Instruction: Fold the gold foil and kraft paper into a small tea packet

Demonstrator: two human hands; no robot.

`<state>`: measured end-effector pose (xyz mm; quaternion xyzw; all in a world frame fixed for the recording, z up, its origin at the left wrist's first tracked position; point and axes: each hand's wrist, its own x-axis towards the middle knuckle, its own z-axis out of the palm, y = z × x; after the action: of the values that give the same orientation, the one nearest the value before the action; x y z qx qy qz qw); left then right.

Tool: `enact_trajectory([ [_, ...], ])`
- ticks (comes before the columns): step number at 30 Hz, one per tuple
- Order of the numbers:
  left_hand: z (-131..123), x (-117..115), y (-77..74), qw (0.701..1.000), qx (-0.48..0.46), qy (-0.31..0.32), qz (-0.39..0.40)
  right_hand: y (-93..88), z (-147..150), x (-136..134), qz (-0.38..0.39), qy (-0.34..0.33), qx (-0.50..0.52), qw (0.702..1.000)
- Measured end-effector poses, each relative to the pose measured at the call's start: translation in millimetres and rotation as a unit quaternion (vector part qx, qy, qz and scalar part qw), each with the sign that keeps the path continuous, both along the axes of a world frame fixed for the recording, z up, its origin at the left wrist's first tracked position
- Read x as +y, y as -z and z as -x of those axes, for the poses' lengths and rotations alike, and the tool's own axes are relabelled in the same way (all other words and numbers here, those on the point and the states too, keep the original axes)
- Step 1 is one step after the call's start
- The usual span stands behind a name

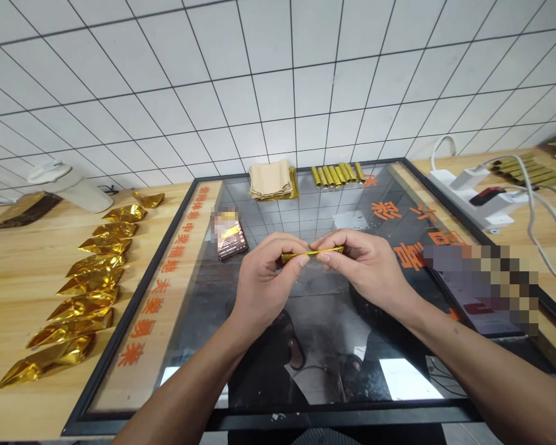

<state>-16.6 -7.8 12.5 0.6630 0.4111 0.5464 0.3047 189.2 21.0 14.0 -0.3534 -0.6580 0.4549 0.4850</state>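
Both my hands meet over the middle of the glass panel, pinching a narrow rolled or folded piece of gold joss paper (311, 252) held level between them. My left hand (269, 272) grips its left part with thumb and fingers. At the right part, my right hand (368, 266) pinches it in the same way; the thumbs nearly touch at the middle. Fingers hide much of the paper. Beyond my hands lie a stack of joss paper sheets (271, 179), tan side up, and a row of several gold paper rolls (337, 175).
Several folded gold foil pieces (90, 272) line the wooden table (9, 296) at left, near a white cup (71, 185). A lit phone (229, 238) rests on the black-framed glass panel (204, 296). Right: another phone-like device (472, 296), a power strip (467, 198) with cables, and more rolls (530, 170).
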Motion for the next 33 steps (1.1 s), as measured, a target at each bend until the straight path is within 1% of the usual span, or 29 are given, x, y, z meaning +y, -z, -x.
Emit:
enact_trajectory([
  [4,3.3,1.2,1.2,0.999,-0.031,-0.017,0.026,-0.1,-2.0,0.5,0.021,0.013,0.02,0.999],
  [8,2.9,3.0,0.0,0.995,-0.087,-0.007,0.043,-2.2,-3.1,0.4,0.033,0.02,0.049,0.998],
  [11,2.8,2.3,-1.4,0.994,-0.097,-0.008,0.043,-5.0,-4.0,0.3,0.041,0.027,0.045,0.998],
  [17,6.2,0.3,-5.2,0.998,-0.067,-0.002,0.016,-7.6,-7.4,1.2,0.047,0.022,0.028,0.998],
  [21,6.2,2.3,-5.1,1.0,-0.007,0.008,0.002,-9.1,-7.3,0.3,0.042,0.007,0.018,0.999],
  [25,3.1,1.8,-5.1,0.999,0.032,-0.001,-0.02,-7.9,-4.5,-1.8,0.043,-0.019,0.009,0.999],
  [27,1.4,0.7,-5.8,0.999,0.036,-0.008,-0.027,-6.1,-3.6,-2.0,0.042,-0.018,-0.004,0.999],
  [30,0.2,0.0,-6.9,0.999,0.042,-0.006,-0.024,-5.1,-3.4,-1.2,0.014,-0.008,-0.03,0.999],
  [33,0.8,1.2,-7.1,0.999,0.035,0.011,-0.006,-7.3,-3.9,-0.4,-0.031,-0.029,-0.055,0.998],
])
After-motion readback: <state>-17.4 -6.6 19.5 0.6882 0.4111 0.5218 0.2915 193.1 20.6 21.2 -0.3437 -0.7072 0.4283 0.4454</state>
